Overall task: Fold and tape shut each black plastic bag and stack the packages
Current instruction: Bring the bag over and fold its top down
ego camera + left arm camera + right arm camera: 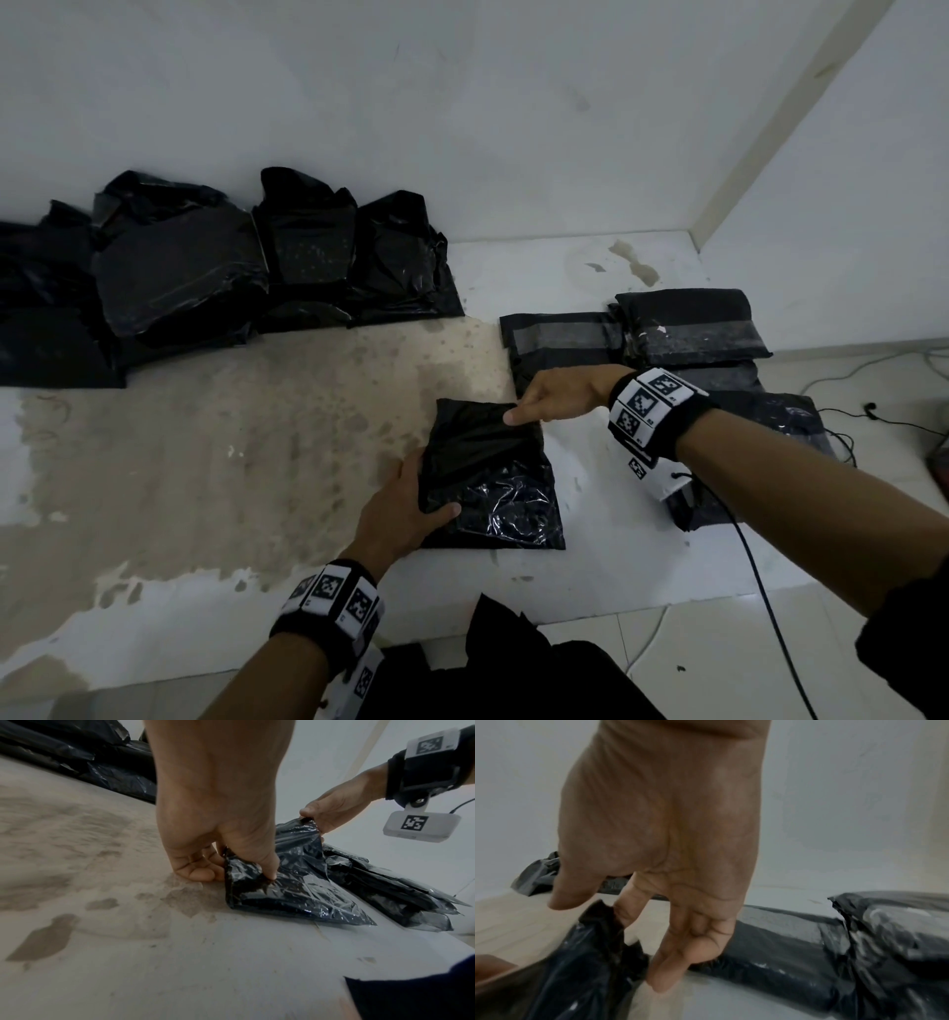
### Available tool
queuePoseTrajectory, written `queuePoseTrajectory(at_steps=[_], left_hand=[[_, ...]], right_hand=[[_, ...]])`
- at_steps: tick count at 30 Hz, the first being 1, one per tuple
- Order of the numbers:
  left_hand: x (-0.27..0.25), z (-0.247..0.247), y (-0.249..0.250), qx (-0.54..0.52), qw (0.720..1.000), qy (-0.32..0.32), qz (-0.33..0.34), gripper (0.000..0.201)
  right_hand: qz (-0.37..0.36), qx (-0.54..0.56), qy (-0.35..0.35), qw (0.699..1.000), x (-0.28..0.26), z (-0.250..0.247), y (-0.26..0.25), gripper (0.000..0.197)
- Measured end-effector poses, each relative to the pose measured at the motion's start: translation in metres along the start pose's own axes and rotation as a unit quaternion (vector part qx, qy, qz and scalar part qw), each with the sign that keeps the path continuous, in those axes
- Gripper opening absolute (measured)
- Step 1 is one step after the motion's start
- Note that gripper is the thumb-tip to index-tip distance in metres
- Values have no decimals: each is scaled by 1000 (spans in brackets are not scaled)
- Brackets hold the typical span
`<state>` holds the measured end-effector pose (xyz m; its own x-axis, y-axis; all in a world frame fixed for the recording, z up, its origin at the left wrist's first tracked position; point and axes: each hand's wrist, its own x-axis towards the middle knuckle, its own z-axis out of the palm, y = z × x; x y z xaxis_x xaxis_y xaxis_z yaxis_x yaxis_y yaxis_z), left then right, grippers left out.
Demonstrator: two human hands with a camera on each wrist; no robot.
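- Head view: a black plastic bag (490,473) lies on the pale, stained floor (257,437) in front of the person, between an unfolded heap along the far wall and the taped packages to the right.
- Left hand (405,509) has its grip closed on the bag's near left edge, thumb on top and fingers tucked beneath; right hand (557,398) pinches the far top flap between thumb and forefinger.
- Likely trouble: the glossy, crinkled film looks slippery, so the raised flap could slide out of the pinch or spring open before any tape reaches it.
- A crooked fold could leave an uneven package that sits badly on the stack.
- No tape roll shows in any view; reaching for one would probably free a hand and let the fold relax.
- Taped packages (688,329) sit close beside the right wrist, where a sweeping forearm might knock them askew.
- Loose black bags (215,267) crowd the floor's far edge at the wall.
- Cables (770,591) trail across the floor's right side under the right arm and could snag.
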<state>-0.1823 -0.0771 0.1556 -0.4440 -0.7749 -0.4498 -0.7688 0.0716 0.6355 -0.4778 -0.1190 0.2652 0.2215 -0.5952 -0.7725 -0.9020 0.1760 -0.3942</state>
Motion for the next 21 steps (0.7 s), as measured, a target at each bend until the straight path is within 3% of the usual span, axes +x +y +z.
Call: queuePoseTrajectory(at_steps=[3,6,10,13,17,21], left_hand=[[0,0,-1,-1,1000,-2,-5,95],[1,0,-1,6,1000,-3,-4,95],[-1,-1,0,9,1000,-3,-6,95],[0,-1,-2,3,1000,-4,0,96],[5,-1,-7,-11,1000,-20,-1,101],[19,-12,-6,-68,997,-34,-15,122]], right_hand=[[26,-52,25,998,0,-7,-2,65],[25,-37,54,998,0,-11,0,65],[-20,74,18,997,1,-2,2,40],[6,41,7,999,4,3,-1,57],[33,-96,84,991,2,0,7,74],[5,-55,167,984,-2,5,22,65]])
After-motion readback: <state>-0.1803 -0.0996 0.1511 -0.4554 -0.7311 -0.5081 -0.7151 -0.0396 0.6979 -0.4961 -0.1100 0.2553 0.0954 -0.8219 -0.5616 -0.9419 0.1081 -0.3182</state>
